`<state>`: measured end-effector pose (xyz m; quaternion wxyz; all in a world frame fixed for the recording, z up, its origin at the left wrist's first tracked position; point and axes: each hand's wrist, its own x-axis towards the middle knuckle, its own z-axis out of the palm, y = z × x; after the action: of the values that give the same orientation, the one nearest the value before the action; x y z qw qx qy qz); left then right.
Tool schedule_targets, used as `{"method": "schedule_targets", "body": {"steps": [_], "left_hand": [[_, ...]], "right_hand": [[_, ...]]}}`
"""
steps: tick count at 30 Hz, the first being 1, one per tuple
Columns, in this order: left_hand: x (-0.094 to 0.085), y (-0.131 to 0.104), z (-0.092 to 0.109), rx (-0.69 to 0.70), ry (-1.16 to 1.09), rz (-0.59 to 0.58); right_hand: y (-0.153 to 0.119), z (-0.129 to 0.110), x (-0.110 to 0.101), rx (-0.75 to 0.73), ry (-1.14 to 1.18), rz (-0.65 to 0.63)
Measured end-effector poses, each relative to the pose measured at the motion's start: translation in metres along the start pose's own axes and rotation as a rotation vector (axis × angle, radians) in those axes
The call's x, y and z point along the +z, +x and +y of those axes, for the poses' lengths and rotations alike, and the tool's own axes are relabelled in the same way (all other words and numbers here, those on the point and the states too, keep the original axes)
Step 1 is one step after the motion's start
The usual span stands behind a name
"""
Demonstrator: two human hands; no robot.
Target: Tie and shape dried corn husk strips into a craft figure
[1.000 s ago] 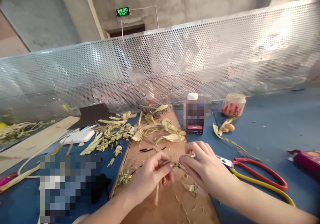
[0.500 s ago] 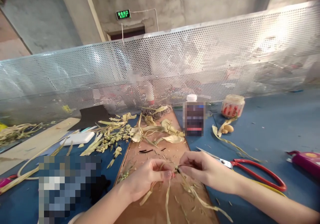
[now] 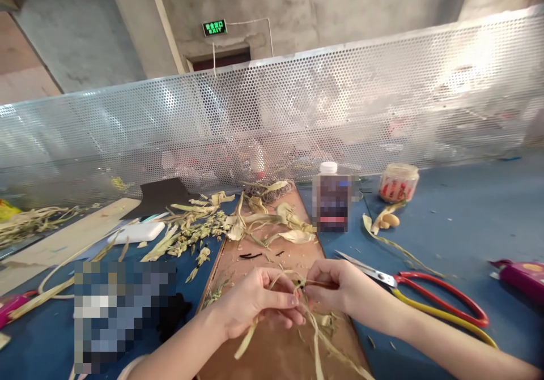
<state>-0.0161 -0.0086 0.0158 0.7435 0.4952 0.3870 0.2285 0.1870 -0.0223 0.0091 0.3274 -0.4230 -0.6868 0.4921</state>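
Note:
Over a brown board, my two hands meet around thin, pale dried leaf strips. Thumb and fingers of my left hand are closed on a strip that loops up between the hands, with one end hanging below. My right hand pinches the strips at a small dark spot, perhaps a knot, where they come together. Long loose ends trail down toward the board's near edge. Fingertips partly hide the joined place.
Red-and-yellow-handled scissors lie right of the board. Dried husks and plant sprigs cover its far part and left side. Behind stand a white-capped bottle and a glass jar, before a perforated metal screen.
My left fingers have shifted and spread slightly, and a strip now arches higher between the hands. The hanging ends have swung. My right hand keeps its pinch; the view has shifted slightly.

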Motion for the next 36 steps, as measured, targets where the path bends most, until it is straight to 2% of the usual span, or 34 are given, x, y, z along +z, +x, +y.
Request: {"method": "schedule_targets", "body": {"steps": [10, 19, 23, 31, 36], "left_hand": [[0.006, 0.007, -0.004, 0.149, 0.061, 0.155], [0.009, 0.005, -0.005, 0.235, 0.231, 0.254], [0.01, 0.007, -0.007, 0.271, 0.212, 0.256], [0.009, 0.007, -0.01, 0.274, 0.196, 0.235], [0.011, 0.006, -0.013, 0.273, 0.226, 0.217]], "right_hand": [[-0.002, 0.0, 0.01, 0.016, -0.055, 0.123], [-0.003, 0.005, 0.01, -0.059, -0.089, 0.063], [-0.005, 0.007, 0.013, -0.113, -0.228, 0.078], [-0.003, 0.017, 0.019, -0.206, -0.713, 0.185], [-0.003, 0.02, 0.019, -0.279, -0.807, 0.221]]}}
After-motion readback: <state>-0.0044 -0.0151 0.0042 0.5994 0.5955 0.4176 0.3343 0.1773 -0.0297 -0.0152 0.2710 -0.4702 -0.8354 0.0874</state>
